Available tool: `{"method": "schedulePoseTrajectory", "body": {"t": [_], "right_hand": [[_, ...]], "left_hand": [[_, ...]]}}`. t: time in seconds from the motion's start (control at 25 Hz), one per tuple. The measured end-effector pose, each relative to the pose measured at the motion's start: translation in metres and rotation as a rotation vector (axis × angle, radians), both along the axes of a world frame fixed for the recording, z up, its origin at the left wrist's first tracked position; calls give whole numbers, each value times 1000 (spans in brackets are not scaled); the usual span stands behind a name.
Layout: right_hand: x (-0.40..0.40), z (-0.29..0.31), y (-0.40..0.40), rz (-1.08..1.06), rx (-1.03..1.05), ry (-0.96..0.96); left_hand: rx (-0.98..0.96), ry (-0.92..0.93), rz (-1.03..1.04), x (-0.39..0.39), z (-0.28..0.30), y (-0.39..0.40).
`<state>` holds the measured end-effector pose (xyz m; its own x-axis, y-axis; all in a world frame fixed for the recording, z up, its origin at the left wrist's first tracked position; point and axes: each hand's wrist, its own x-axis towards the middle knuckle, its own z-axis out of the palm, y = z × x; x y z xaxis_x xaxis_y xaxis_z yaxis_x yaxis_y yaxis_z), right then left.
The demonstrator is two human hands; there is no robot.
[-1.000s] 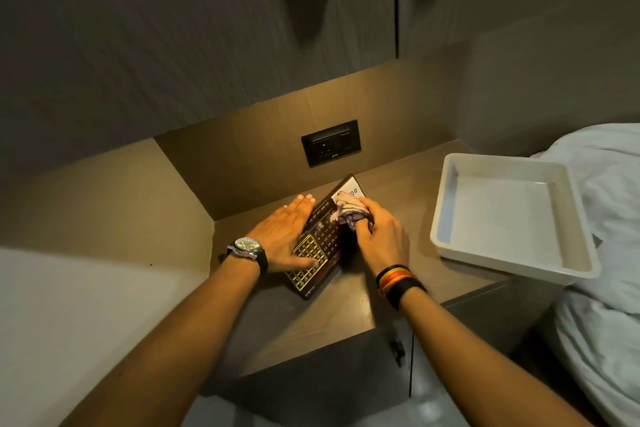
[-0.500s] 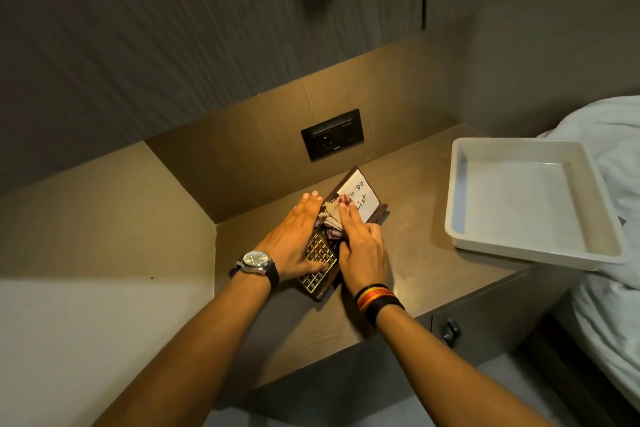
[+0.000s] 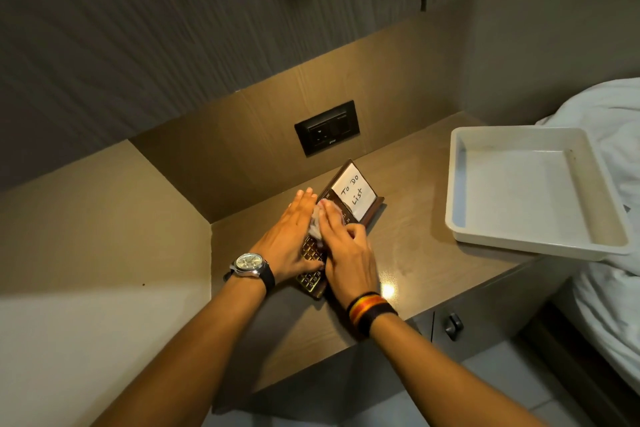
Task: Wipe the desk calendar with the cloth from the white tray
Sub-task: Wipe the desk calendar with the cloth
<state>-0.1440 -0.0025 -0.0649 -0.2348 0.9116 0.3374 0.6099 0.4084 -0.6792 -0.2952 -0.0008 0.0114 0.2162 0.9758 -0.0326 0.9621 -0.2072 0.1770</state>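
1. Black socket plate is set in the back panel ahead of me.
2. Wood-grain shelf shows a bright glare spot.
3. Cabinet handle sits below its edge.
4. White bedding lies at my right.

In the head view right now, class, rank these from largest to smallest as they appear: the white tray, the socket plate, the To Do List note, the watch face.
1. white tray
2. socket plate
3. To Do List note
4. watch face
The socket plate and the note look close in size; the plate sits farther back, so that pair is unsure.
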Motion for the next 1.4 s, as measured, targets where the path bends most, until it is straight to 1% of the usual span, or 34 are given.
{"method": "schedulePoseTrajectory", "body": {"t": [0.04,0.08,0.12,0.2,0.24,0.28,0.4,0.44,0.48,0.56,0.6,0.76,0.88,0.96,1.04,1.12,1.2,1.32,1.4], "right_hand": [[5,-7,-9,72,47,-63],[12,-11,-13,100,90,-104],[16,-11,-10,72,112,-111],[14,0,8,-107,77,-18],[11,7,14,-149,52,-3],[8,10,16,-122,44,-35],[8,-5,-3,112,129,-184],[11,-8,-6,131,148,-206],[13,-6,-2,92,144,-196],[10,6,10,-69,86,-131],[6,13,11,-101,46,-133],[-1,12,-4,-88,-91,-165],[-3,16,0,-165,-171,-235],[-10,21,-6,-185,-242,-236],[-14,18,-17,-135,-246,-235],[-9,13,-17,-92,-189,-282],[-6,11,-3,-127,-164,-340],[-12,14,0,-171,-180,-362],[-14,11,-9,-120,-162,-348]], "left_hand": [[-2,-6,4,-1,0,0],[-2,-9,6,-1,0,0],[1,-8,6,0,0,0],[-4,-4,8,1,0,0],[-8,-4,9,2,1,0],[-11,-3,11,2,1,0],[-17,-16,23,0,0,-1],[-17,-16,23,0,1,0],[-9,-11,20,1,1,0],[-6,1,15,2,1,0],[-11,1,15,3,2,0],[-27,-8,28,3,2,-1],[-22,12,29,3,2,0],[-19,13,15,4,4,-1],[-23,10,19,5,4,-2],[-25,14,28,5,4,-2],[-29,23,24,6,5,-1],[-27,45,10,6,5,-1],[-12,63,-15,5,5,-3]]}}
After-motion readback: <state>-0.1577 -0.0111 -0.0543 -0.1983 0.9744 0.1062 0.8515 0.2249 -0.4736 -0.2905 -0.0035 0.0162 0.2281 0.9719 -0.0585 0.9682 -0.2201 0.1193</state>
